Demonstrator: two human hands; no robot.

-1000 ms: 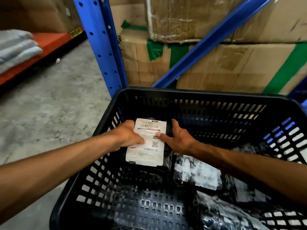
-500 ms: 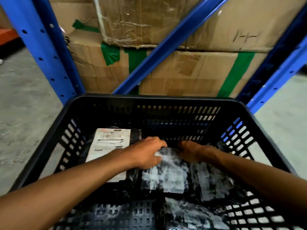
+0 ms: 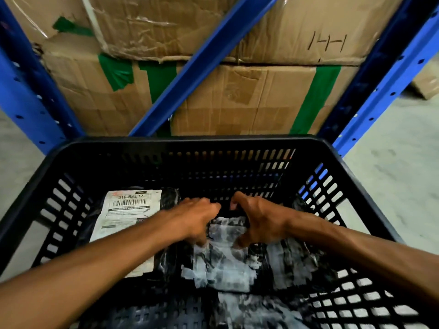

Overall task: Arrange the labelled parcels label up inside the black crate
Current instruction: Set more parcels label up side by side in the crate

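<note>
The black slotted crate [image 3: 190, 141] fills the lower view. A black parcel [image 3: 128, 217] lies label up in its far left corner, its white barcode label facing me. Beside it, in the middle, both hands grip the far end of a second black parcel [image 3: 221, 264] with a blurred white label on top. My left hand [image 3: 197, 217] holds its left edge and my right hand [image 3: 259, 222] holds its right edge. Another labelled parcel [image 3: 292, 262] lies to the right, and one more [image 3: 251, 309] sits nearer me.
Behind the crate stand blue rack uprights [image 3: 31, 96] and a diagonal blue brace [image 3: 202, 65]. Taped cardboard boxes [image 3: 237, 98] are stacked on the rack. Grey concrete floor [image 3: 399, 162] shows to either side.
Both hands let go of the labelled parcel at the far left and moved right onto the middle parcel. The view swung right and nearer to the crate.
</note>
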